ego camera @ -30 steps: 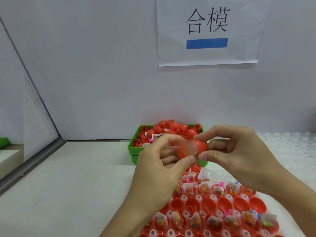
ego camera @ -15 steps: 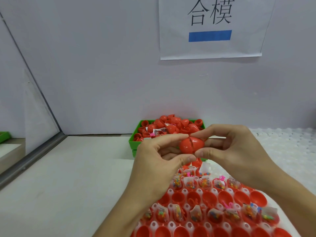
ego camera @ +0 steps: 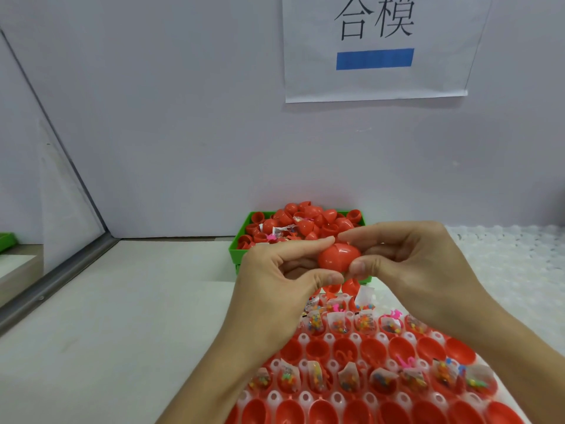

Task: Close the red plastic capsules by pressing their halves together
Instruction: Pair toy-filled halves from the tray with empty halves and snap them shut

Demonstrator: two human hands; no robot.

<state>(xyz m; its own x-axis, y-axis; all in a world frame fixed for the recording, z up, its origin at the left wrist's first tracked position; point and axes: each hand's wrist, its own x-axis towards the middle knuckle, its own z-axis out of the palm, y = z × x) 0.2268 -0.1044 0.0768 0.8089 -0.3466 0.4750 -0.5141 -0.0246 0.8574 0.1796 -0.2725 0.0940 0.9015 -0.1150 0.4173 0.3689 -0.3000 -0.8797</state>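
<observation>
Head-worn camera, facing forward and down, close over table (ego camera: 122, 301) (single view)

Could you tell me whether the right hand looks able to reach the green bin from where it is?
Probably yes: the right hand sits just in front of the green bin, but it holds the capsule with the left hand.

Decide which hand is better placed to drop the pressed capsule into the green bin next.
Probably the left hand: it sits nearer the green bin, and its grip holds the capsule alongside the right hand.

Red egg-shaped capsule (ego camera: 338, 257), halves joined, seam visible, lying sideways, in the air above the table
</observation>
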